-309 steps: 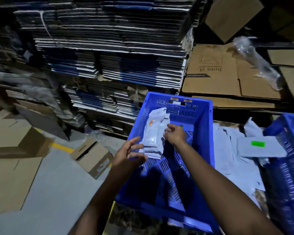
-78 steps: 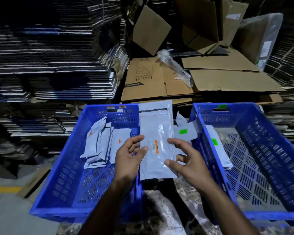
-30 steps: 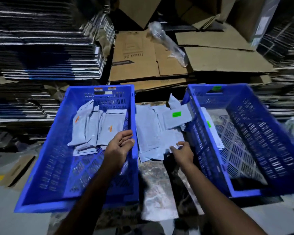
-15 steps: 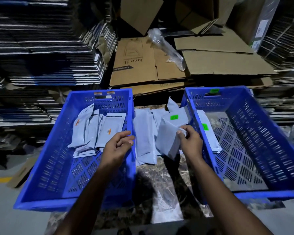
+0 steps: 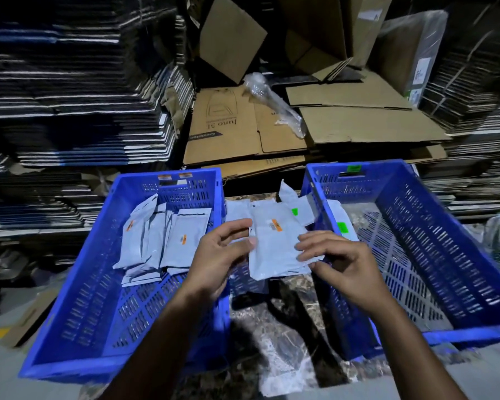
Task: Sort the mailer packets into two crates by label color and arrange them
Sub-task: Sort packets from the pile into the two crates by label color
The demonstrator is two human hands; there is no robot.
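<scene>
Between the two blue crates I hold up a grey mailer packet (image 5: 274, 246) with an orange label. My left hand (image 5: 218, 256) pinches its left edge and my right hand (image 5: 341, 265) grips its right lower corner. The left crate (image 5: 78, 287) has orange tags on its far wall and holds several orange-labelled packets (image 5: 162, 241) in a row. The right crate (image 5: 445, 255) has a green tag and holds a green-labelled packet (image 5: 341, 223) against its left wall. More loose packets (image 5: 296, 207), one with a green label, lie on the surface between the crates.
Flattened cardboard boxes (image 5: 272, 131) and a crumpled clear plastic wrap (image 5: 274, 105) lie stacked just behind the crates. Tall piles of folded cartons (image 5: 70, 96) rise at left and right. A marbled surface (image 5: 272, 342) under plastic film shows between the crates.
My right hand lifted a packet from the loose pile; it now faces me with its orange label showing. My left hand left the left crate's rim and took the packet's left edge.
</scene>
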